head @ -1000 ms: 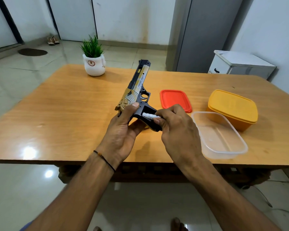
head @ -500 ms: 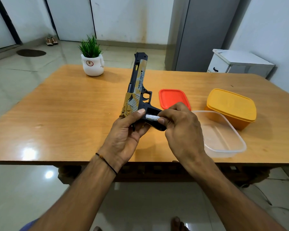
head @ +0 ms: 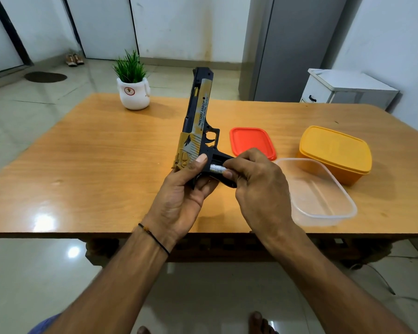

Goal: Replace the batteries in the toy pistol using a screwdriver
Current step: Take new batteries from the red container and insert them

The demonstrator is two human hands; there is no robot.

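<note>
A black and gold toy pistol (head: 198, 121) is held above the wooden table (head: 94, 165), barrel pointing away from me. My left hand (head: 181, 198) grips it from below at the rear, thumb on the side near the grip. A silver-white battery (head: 218, 168) lies in the open compartment of the grip. My right hand (head: 256, 186) pinches the battery's right end with thumb and fingers. The rest of the grip is hidden behind my right hand. No screwdriver is in view.
An orange-red lid (head: 251, 142) lies just beyond my right hand. A clear plastic container (head: 323, 201) sits to the right near the front edge, with a closed yellow box (head: 333, 153) behind it. A potted plant (head: 133, 85) stands at the far left.
The pistol has swung more upright, its barrel now pointing straighter away. My right hand stays on the battery at the grip, shifted slightly right.
</note>
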